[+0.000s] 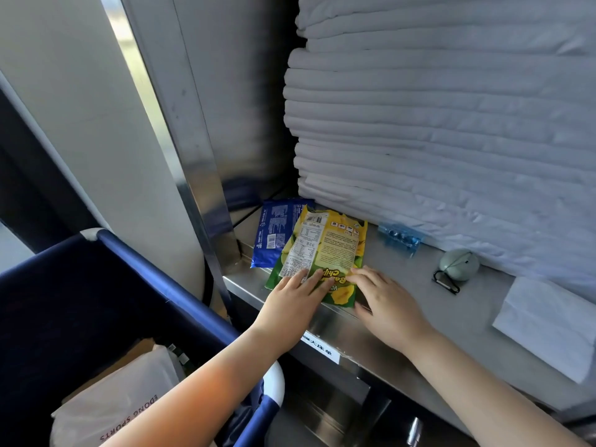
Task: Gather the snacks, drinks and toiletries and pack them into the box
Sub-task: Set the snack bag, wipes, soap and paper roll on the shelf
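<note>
A yellow-green banana chips bag (325, 250) lies back side up on the steel shelf (419, 304), partly over a blue snack packet (274, 233). My left hand (295, 296) rests flat on the chips bag's near left corner, fingers straight. My right hand (383, 301) touches the bag's near right edge with fingers slightly bent, thumb below the shelf lip. A clear blue plastic pack (400, 237) lies further right against the linen. No box is plainly in view.
A tall stack of folded white linen (451, 124) fills the shelf's back. A round grey-green pouch with a black clip (458, 266) and a folded white cloth (548, 324) lie to the right. A blue fabric cart bag (96, 317) holding a grey parcel (122, 398) stands at lower left.
</note>
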